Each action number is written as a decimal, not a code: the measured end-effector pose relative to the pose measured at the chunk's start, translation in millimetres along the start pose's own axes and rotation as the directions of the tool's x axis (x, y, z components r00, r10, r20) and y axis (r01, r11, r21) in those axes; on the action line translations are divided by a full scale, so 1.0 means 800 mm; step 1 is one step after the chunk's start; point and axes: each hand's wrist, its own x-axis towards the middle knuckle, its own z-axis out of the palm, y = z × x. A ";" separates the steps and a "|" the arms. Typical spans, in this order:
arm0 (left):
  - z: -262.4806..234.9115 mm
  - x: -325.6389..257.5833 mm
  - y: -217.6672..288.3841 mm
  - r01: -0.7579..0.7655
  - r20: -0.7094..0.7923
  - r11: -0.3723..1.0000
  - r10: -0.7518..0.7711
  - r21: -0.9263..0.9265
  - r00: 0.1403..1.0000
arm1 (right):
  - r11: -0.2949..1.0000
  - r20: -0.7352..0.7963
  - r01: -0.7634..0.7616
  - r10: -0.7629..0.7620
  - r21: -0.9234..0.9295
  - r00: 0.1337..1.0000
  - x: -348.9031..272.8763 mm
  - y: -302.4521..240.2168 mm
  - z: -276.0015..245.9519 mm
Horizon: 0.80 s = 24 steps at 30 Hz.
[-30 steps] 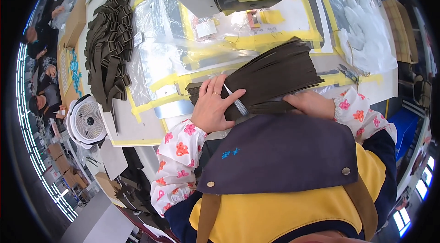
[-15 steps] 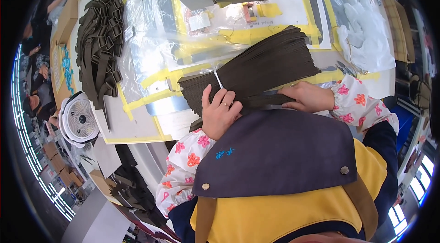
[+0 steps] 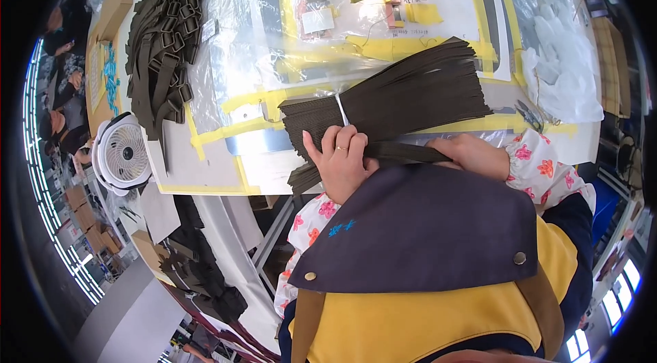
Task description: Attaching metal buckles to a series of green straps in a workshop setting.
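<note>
Left hand gripping near end of tied dark strap bundle on tabletop; right hand clasping single strap, fingers closed.

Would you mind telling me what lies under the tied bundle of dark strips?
The bundle of dark strips lies on clear plastic sheeting over a table marked with yellow tape. The left hand covers its near edge, hiding whatever lies beneath there.

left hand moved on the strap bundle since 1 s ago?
Yes. The left hand slid off the white tie toward the person, down to the near edge of the strap bundle.
</note>
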 end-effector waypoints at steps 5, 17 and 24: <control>-0.004 -0.003 -0.006 -0.014 0.005 1.000 0.014 -0.011 1.000 | 0.992 0.016 -0.010 0.012 -0.126 1.000 -0.017 -0.003 -0.013; -0.013 -0.002 -0.025 -0.160 0.100 0.985 0.167 -0.071 0.981 | 0.841 -0.266 -0.025 -0.142 -0.540 0.953 -0.068 0.042 -0.024; -0.045 0.033 -0.049 -0.153 0.339 0.963 0.071 0.223 0.938 | 0.944 -0.649 -0.122 -0.115 -0.308 0.752 -0.061 0.049 0.013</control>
